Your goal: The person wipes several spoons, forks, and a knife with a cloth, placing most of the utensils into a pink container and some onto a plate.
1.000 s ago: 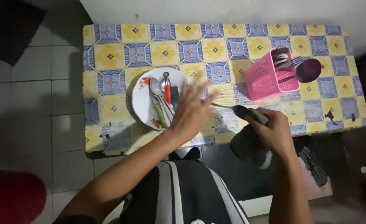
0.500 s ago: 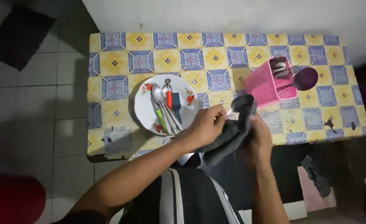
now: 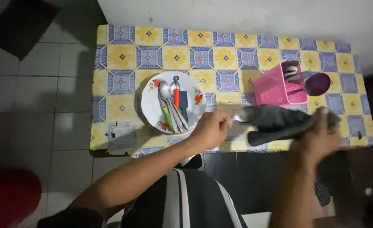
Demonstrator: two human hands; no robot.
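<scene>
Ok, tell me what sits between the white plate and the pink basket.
In the head view, only bare patterned tablecloth lies between the white plate and the pink basket; the left hand and grey cloth sit nearer the table edge.

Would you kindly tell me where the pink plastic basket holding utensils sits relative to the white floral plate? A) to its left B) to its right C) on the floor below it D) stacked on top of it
B: the pink basket stands on the patterned tablecloth, right of the plate.
</scene>
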